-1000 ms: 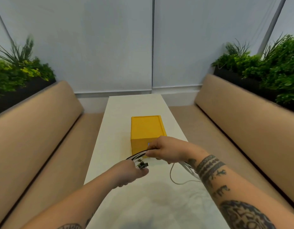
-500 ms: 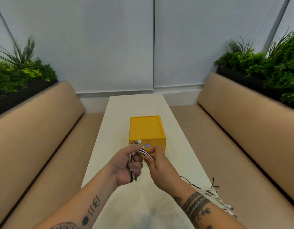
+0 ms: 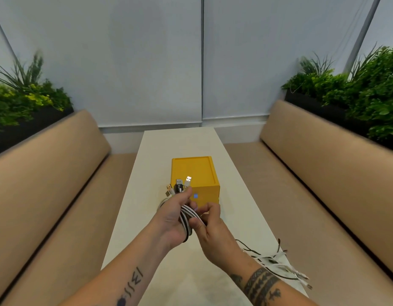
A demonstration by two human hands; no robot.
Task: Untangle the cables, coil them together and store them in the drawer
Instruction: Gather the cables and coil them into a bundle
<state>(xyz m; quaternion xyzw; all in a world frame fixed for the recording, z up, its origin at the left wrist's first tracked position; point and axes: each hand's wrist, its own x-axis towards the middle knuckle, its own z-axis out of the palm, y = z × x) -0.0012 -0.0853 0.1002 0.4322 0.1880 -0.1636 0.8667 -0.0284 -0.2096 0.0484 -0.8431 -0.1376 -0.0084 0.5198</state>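
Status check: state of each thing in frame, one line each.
Cables: partly coiled, tails trailing over the table edge.
Plugs: pointing up, out of the coil.
Drawer: closed.
Left hand: grips the coil.
Right hand: pinches the strands.

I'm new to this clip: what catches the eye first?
A bright yellow drawer box sits on the white table. In front, the left hand grips coiled black-and-white cables, USB plugs pointing up; the right hand pinches them. Loose ends trail by the right forearm.
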